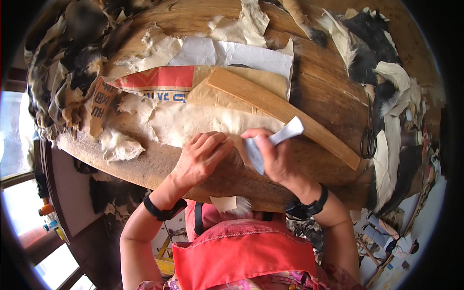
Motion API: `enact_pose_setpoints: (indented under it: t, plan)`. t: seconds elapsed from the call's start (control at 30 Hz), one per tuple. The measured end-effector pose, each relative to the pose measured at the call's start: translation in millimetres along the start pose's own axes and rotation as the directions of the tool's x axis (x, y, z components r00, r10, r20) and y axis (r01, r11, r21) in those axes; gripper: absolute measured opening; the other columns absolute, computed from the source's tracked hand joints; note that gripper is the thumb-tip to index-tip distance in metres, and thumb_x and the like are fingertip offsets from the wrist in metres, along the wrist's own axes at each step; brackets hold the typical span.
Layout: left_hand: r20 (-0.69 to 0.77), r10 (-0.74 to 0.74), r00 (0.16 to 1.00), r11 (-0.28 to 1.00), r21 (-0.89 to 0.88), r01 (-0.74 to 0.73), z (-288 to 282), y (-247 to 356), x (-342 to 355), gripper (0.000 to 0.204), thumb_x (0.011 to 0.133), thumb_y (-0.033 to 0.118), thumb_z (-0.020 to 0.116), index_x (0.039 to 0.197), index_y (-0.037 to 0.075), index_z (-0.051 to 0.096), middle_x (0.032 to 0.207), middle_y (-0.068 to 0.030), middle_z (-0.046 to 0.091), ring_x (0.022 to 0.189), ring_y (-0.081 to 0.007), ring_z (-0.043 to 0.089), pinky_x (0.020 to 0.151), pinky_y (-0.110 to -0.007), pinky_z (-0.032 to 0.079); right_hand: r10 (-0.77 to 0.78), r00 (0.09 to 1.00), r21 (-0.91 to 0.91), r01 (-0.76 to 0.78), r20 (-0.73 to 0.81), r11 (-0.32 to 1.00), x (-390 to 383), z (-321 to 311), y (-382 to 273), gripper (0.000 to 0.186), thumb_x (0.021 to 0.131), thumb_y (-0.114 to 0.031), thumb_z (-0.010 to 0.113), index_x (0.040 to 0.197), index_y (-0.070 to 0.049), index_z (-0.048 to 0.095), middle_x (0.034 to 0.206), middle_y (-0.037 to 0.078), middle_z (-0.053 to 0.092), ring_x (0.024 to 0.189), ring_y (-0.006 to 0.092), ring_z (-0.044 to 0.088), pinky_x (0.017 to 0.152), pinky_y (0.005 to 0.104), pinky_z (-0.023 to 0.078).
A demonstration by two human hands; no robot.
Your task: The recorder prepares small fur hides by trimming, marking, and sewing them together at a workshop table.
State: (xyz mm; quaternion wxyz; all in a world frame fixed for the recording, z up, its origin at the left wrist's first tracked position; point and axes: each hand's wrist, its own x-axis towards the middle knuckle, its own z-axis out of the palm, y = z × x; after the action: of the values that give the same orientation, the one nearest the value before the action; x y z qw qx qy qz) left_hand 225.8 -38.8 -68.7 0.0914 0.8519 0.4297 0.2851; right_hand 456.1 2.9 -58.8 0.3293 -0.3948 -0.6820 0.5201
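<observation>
A strip of pale hide (186, 122), skin side up, lies across the wooden board in front of me. My left hand (203, 158) is closed over its near edge, fingers bent and pressed together, pinching or pressing it; the fingertips are partly hidden. Just to the right, my right hand (278, 157) grips a flat grey metal cutting blade (289, 131) that flares at both ends. Its lower end points down by the hide's edge, close to a narrow tan strip (240, 149) between my hands. Past the blade, a long wooden straightedge (285, 118) lies slanted.
Brown printed paper (159, 82) and a white sheet (227, 50) lie beyond the hide. Black-and-white fur pieces (63, 72) heap at the left, and more fur (382, 48) lies right. Scissors (369, 133) rest at the right. A small hide scrap (224, 204) hangs at the near edge.
</observation>
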Motion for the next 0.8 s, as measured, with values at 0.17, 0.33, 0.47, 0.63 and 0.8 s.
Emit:
enact_pose_setpoints:
  t: [0.17, 0.33, 0.47, 0.63, 0.8]
  plan:
    - [-0.009, 0.026, 1.0, 0.999, 0.032, -0.025, 1.1, 0.6, 0.3, 0.039, 0.073, 0.011, 0.067, 0.111, 0.002, 0.068, 0.115, -0.0112, 0.061, 0.105, -0.0282, 0.064, 0.088, -0.042, 0.053, -0.25, 0.968, -0.263, 0.245, 0.018, 0.933, -7.8, 9.5, 18.8, 0.025, 0.101, -0.016, 0.049, 0.114, 0.001, 0.063, 0.089, 0.016, 0.067, 0.079, 0.0347, 0.065, 0.072, 0.0404, 0.053]
    - [0.068, 0.287, 0.955, 0.931, 0.214, -0.295, 5.4, 14.9, -4.0, 0.039, 0.07, 0.014, 0.066, 0.108, 0.003, 0.069, 0.11, -0.0082, 0.059, 0.107, -0.0248, 0.061, 0.09, -0.04, 0.051, -0.311, 0.95, -0.253, 0.299, -0.008, 0.92, -4.2, 11.8, 25.6, 0.024, 0.098, -0.013, 0.053, 0.116, 0.0, 0.063, 0.086, 0.017, 0.066, 0.075, 0.0338, 0.066, 0.066, 0.0404, 0.054]
    - [0.132, 0.301, 0.944, 0.945, 0.088, -0.314, 16.5, 25.4, 2.5, 0.032, 0.064, 0.014, 0.066, 0.092, -0.002, 0.068, 0.099, -0.0106, 0.058, 0.092, -0.0249, 0.06, 0.079, -0.037, 0.052, -0.384, 0.923, -0.331, 0.352, -0.035, 0.876, -5.2, 19.0, 33.8, 0.025, 0.096, -0.012, 0.056, 0.119, -0.002, 0.064, 0.087, 0.018, 0.067, 0.073, 0.034, 0.066, 0.065, 0.041, 0.055]
    - [0.214, 0.262, 0.941, 0.957, 0.069, -0.282, 20.2, 30.9, 6.8, 0.03, 0.062, 0.015, 0.064, 0.087, -0.002, 0.066, 0.093, -0.0115, 0.058, 0.084, -0.0249, 0.06, 0.07, -0.033, 0.052, -0.335, 0.942, -0.34, 0.307, -0.026, 0.889, -9.1, 16.2, 31.3, 0.026, 0.096, -0.013, 0.057, 0.119, -0.004, 0.064, 0.088, 0.019, 0.067, 0.074, 0.0339, 0.067, 0.065, 0.0415, 0.055]
    - [-0.045, -0.099, 0.994, 0.96, -0.268, 0.083, 24.9, 30.0, 14.8, 0.015, 0.077, 0.001, 0.067, 0.092, 0.0, 0.064, 0.09, -0.0118, 0.059, 0.082, -0.028, 0.063, 0.065, -0.037, 0.053, -0.196, 0.97, -0.221, 0.162, -0.143, 0.962, -8.9, -10.7, 12.5, 0.034, 0.107, -0.023, 0.041, 0.118, -0.003, 0.066, 0.108, 0.019, 0.07, 0.099, 0.0318, 0.069, 0.087, 0.0384, 0.054]
